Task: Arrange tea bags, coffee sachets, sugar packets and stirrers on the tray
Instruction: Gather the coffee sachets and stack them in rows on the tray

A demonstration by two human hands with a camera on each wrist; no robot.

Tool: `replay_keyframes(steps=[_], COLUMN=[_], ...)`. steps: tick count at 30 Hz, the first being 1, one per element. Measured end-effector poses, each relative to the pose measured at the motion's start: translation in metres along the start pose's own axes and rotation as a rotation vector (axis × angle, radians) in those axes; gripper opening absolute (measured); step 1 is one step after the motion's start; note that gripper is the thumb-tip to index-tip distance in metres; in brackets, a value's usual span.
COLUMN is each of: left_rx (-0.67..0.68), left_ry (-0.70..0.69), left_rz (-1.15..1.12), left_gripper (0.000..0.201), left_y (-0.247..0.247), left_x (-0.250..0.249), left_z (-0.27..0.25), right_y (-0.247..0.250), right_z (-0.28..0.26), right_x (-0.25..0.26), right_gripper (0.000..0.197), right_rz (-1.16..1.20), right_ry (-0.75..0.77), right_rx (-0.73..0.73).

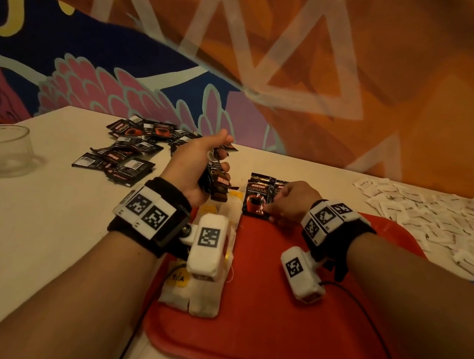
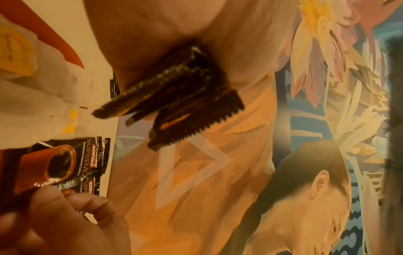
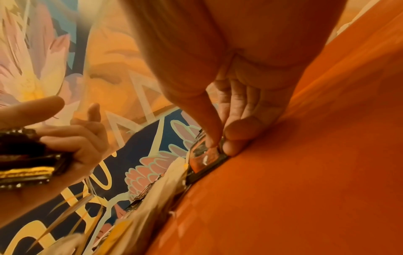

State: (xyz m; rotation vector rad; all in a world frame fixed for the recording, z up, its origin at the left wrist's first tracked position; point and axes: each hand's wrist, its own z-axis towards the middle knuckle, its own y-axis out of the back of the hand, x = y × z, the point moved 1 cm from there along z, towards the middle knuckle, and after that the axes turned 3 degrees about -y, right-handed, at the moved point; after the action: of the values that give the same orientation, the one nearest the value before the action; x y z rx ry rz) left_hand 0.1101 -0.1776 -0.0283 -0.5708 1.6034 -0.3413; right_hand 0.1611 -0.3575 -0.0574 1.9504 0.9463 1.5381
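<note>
Placing coffee sachet (image 1: pixel 257 199) at far edge of red tray (image 1: pixel 284 325): right hand (image 1: pixel 291 201) fingers pinched it flat. Left hand (image 1: pixel 197 167) gripped sachet bundle (image 1: pixel 215 180) above tray's far-left corner, beside tea bags (image 1: pixel 199 296). Next likely: drawing another sachet from bundle.

The coffee sachet (image 2: pixel 72 165) reads "KOPIKO SUPREMO Premium Instant Coffee"; a yellow tea bag tag (image 1: pixel 178 277) reads "TEA".
</note>
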Motion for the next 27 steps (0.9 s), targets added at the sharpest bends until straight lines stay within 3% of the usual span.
replay_keyframes(steps=[6,12,17,23,27], left_rx=[0.017,0.039,0.155,0.121,0.139], left_ry=[0.019,-0.018,0.065,-0.080,-0.096], left_rz=[0.008,0.048,0.055,0.293,0.359], left_gripper=[0.024,0.044,0.024,0.017,0.023], left_y=[0.000,-0.002,-0.013,-0.019,-0.023], left_x=[0.001,0.001,0.001,0.004,0.008], left_z=[-0.001,-0.005,-0.017,-0.026,-0.027], right_y=[0.003,0.017,0.029,0.021,0.017], right_z=[-0.006,-0.005,-0.019,-0.050,-0.057], right_x=[-0.002,-0.001,0.011,0.016,0.010], right_gripper=[0.020,0.021,0.022,0.029,0.026], right_rz=[0.060,0.234,0.597,0.702,0.705], right_ry=[0.003,0.084,0.276,0.378,0.382], right_rx=[0.002,-0.021,0.009,0.148,0.140])
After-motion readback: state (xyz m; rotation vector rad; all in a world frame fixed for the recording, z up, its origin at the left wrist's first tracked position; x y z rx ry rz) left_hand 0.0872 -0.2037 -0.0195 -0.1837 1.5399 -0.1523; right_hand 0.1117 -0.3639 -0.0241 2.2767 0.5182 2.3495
